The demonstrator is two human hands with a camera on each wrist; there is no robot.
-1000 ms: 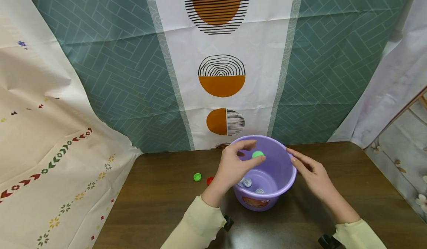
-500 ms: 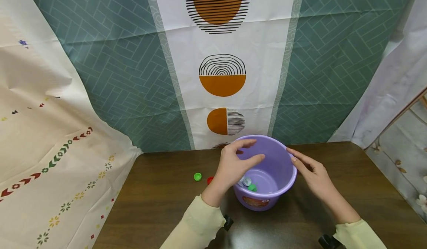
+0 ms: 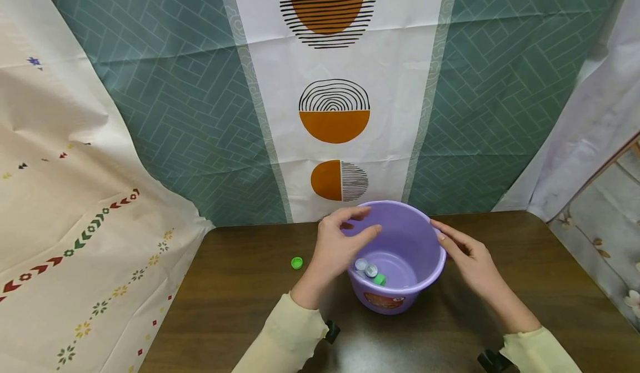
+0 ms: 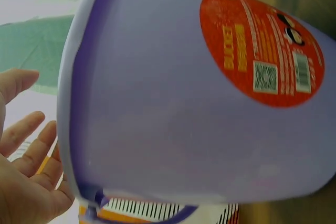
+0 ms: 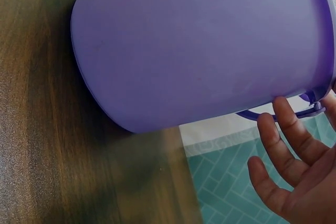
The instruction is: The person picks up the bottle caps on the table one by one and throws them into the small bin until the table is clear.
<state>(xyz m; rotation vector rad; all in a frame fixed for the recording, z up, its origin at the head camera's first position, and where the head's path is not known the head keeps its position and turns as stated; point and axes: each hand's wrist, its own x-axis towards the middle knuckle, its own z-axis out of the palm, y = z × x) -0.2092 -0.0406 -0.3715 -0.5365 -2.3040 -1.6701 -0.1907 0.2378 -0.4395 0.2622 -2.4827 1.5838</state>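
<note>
A purple bucket (image 3: 400, 239) stands upright on the table, with a green bottle cap (image 3: 379, 279) and pale bottle caps (image 3: 370, 270) lying inside at its bottom. My left hand (image 3: 337, 242) hovers over the bucket's left rim, thumb and fingers spread apart with nothing between them. In the left wrist view, its fingers (image 4: 39, 148) show beside the rim. At the right rim, my right hand (image 3: 467, 259) holds the bucket by its edge with thumb and forefinger. Its other fingers (image 5: 286, 156) extend along the outer wall near the handle (image 5: 310, 113) in the right wrist view.
Another green bottle cap (image 3: 297, 263) lies on the brown wooden table (image 3: 235, 306), left of the bucket. A patterned green and white cloth (image 3: 190, 112) hangs behind the table's back edge. A cream cloth (image 3: 75, 223) hangs at the left.
A green cap has dropped from my left hand into the bucket. The left hand then shifted slightly left, and its forearm now covers the red cap on the table. The right hand stayed put.
</note>
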